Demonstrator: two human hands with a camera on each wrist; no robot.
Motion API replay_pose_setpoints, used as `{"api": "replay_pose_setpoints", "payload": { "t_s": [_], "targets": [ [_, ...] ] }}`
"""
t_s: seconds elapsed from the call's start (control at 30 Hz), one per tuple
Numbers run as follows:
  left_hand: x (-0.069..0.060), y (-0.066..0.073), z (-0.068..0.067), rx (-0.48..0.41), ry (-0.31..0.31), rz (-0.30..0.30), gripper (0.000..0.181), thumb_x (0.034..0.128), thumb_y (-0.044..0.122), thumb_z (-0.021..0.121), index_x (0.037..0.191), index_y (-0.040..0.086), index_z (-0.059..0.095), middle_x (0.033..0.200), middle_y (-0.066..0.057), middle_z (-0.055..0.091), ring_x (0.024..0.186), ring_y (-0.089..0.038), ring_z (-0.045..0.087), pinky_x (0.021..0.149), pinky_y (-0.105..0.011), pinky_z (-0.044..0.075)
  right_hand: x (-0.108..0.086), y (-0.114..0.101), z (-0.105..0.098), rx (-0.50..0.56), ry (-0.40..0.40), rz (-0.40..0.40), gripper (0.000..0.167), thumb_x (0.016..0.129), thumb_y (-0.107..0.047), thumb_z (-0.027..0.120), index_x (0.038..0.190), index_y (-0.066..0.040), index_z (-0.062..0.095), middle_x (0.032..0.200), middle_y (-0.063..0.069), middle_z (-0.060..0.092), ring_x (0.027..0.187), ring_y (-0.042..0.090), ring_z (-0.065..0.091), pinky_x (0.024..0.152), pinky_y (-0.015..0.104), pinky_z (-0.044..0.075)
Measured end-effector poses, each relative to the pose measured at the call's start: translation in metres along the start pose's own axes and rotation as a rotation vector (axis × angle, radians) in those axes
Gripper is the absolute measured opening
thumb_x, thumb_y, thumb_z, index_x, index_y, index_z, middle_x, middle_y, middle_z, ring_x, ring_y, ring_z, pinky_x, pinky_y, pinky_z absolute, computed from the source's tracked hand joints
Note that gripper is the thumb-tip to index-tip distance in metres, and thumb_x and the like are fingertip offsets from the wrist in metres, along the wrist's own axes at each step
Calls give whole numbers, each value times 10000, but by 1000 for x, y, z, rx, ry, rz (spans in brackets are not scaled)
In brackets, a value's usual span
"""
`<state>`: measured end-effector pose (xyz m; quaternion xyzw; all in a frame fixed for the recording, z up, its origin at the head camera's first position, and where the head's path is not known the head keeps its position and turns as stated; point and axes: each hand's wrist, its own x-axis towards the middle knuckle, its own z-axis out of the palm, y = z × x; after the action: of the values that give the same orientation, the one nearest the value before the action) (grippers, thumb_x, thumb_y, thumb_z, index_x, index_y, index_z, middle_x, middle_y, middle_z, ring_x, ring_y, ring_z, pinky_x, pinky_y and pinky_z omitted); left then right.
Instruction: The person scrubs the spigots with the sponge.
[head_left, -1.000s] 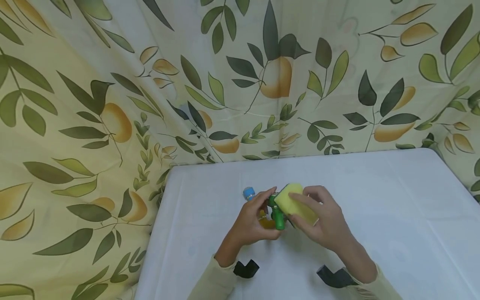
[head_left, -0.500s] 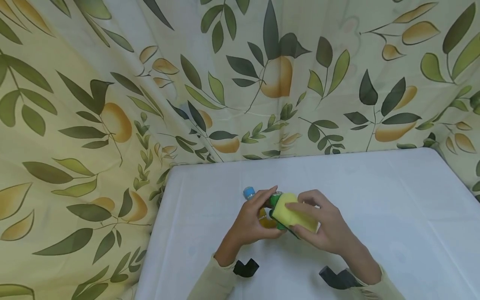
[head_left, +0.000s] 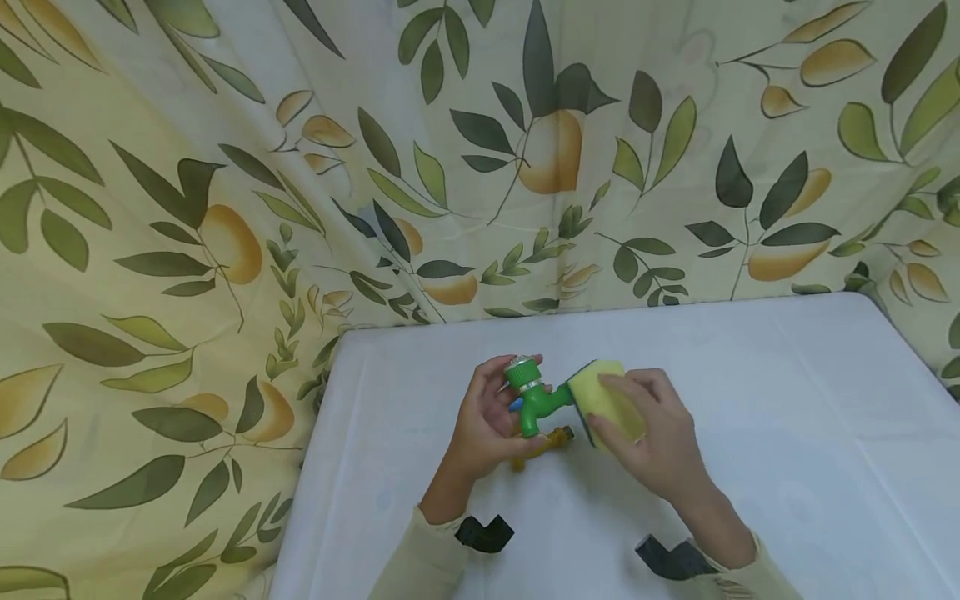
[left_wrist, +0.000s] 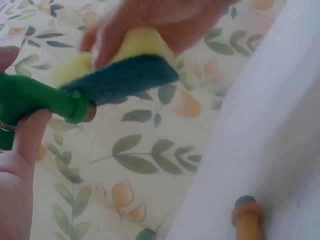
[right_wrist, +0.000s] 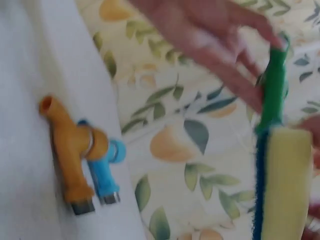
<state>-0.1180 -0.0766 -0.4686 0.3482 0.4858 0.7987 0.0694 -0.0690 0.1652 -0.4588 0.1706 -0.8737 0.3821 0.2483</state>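
Note:
My left hand (head_left: 480, 429) grips a green plastic tap (head_left: 542, 405) between thumb and fingers, raised above the table. The tap's ribbed knob points up and its spout down in the head view. My right hand (head_left: 660, 437) pinches a yellow sponge (head_left: 611, 400) with a dark green scouring layer (left_wrist: 125, 77). That layer faces the tap's inlet end and appears to touch it beside the collar. In the left wrist view the tap's brass-coloured threaded tip (left_wrist: 90, 111) shows just below the scouring layer.
An orange tap (right_wrist: 75, 145) lies on the white-covered table (head_left: 750, 417) below my hands. Close beside it lies a blue tap (right_wrist: 104, 175), mostly hidden by my left hand in the head view. A leaf-patterned curtain (head_left: 637, 167) hangs behind and left of the table.
The green tap has turned in my left hand, its inlet end now pointing right. The sponge has moved from over the tap's body up to that end. My left hand has shifted slightly left.

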Motion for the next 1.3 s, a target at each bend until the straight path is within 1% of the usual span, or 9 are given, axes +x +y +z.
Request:
{"api": "replay_pose_setpoints", "payload": {
  "t_s": [0.2,0.33,0.57,0.77,0.87,0.97,1.03,1.17,1.3],
  "targets": [
    [0,2,0,-78,20,4,927,776,-72,822,1510,43,267,1526,-224,450,1283,-234,610,1037,-344,542,-1,-1,2,-5,32,29,564,694,-144,877,1231,-125,706,1096,64,592,991,101,523,792,91,433],
    [-2,4,1,-88,23,-4,910,785,-49,822,1508,52,279,1476,-176,521,1277,-235,618,1041,-345,540,-1,0,3,-18,111,62,547,701,-140,866,1224,-104,711,1067,88,586,965,93,500,764,107,396],
    [0,5,3,-66,31,-7,897,790,-71,799,1512,12,273,1444,-196,533,1278,-255,613,1035,-345,546,-3,-1,3,57,206,7,498,753,-192,814,1226,-74,712,1075,148,602,1035,47,515,822,85,402],
    [-1,2,10,75,-13,-38,950,716,-220,741,1518,-82,251,1388,-434,418,1301,-173,578,1107,-329,491,-8,-7,8,139,71,-70,513,756,-216,834,1237,-98,703,1103,76,620,1015,42,538,831,69,446],
    [-2,0,13,156,-63,-39,1000,669,-283,738,1525,-96,256,1367,-447,400,1292,-129,561,1124,-352,481,-5,-8,11,147,80,-58,493,809,-248,818,1258,-96,679,1110,58,622,971,43,533,783,87,448],
    [-2,-2,15,226,-128,-40,1044,673,-287,760,1555,-62,249,1394,-398,413,1281,-155,569,1110,-421,497,-2,-9,10,150,113,-67,471,870,-334,776,1252,-78,674,1102,79,623,953,52,532,764,83,443],
    [-2,-2,15,295,-139,-57,1066,694,-249,782,1584,0,252,1410,-333,428,1268,-175,580,1100,-443,504,1,-9,8,154,91,-85,473,864,-346,784,1245,-82,686,1102,83,621,979,68,546,810,72,453],
    [-2,-1,14,439,-82,-164,1089,748,-96,843,1622,175,253,1399,-184,475,1204,-157,608,1054,-375,541,9,-8,0,96,13,-76,506,775,-231,850,1250,-134,705,1127,45,617,1031,72,554,887,50,439],
    [-2,-1,15,591,-16,-276,1047,742,104,919,1582,257,312,1349,-60,545,1113,-105,605,948,-279,577,14,-6,-8,52,-68,-79,556,696,-128,869,1229,-177,720,1120,-3,615,1000,69,555,857,68,458]
  ]
}}
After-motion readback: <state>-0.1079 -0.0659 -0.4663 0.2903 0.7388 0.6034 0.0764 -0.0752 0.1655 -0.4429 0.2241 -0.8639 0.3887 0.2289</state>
